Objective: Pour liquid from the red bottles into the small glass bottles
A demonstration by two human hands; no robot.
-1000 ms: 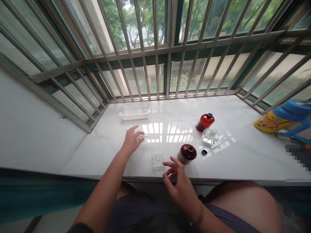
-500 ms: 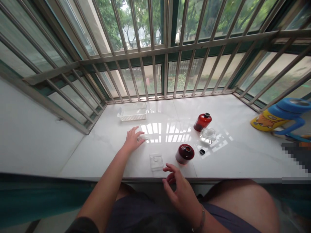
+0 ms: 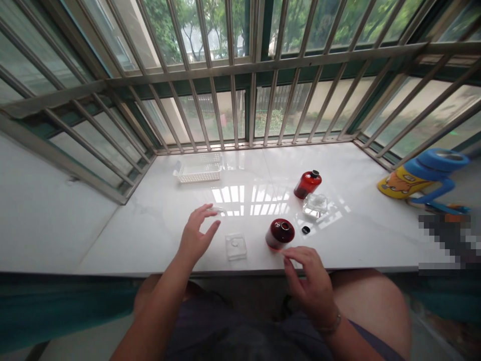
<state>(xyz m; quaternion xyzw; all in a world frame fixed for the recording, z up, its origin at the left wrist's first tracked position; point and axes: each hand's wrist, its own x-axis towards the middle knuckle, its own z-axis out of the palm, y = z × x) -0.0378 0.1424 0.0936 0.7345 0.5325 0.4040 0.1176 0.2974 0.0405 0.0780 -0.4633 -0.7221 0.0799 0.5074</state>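
My left hand (image 3: 197, 234) hovers over the left part of the white counter, thumb and fingers apart and holding nothing. A small clear object (image 3: 217, 210) lies beside its fingertips; its kind is hard to make out. Between my hands rests a flat, square clear piece (image 3: 236, 246) with a round mark in its middle. My right hand (image 3: 310, 275) is at the counter's front edge, fingers loosely bent and apart from the thumb, with no object visible in it. Its fingertips are close to the base of an uncapped dark red bottle (image 3: 280, 234); contact is unclear.
A black cap (image 3: 305, 230) lies right of the dark red bottle. Behind it are a clear glass bottle (image 3: 314, 206) and a red bottle (image 3: 307, 184) with a black top. A white basket (image 3: 199, 175) stands back left, a blue-yellow flask (image 3: 419, 175) far right. Metal bars (image 3: 240, 113) border the back.
My right hand has moved right, from beside the square clear piece to the dark red bottle. My left hand has drawn back from the small clear object, its fingers spreading.
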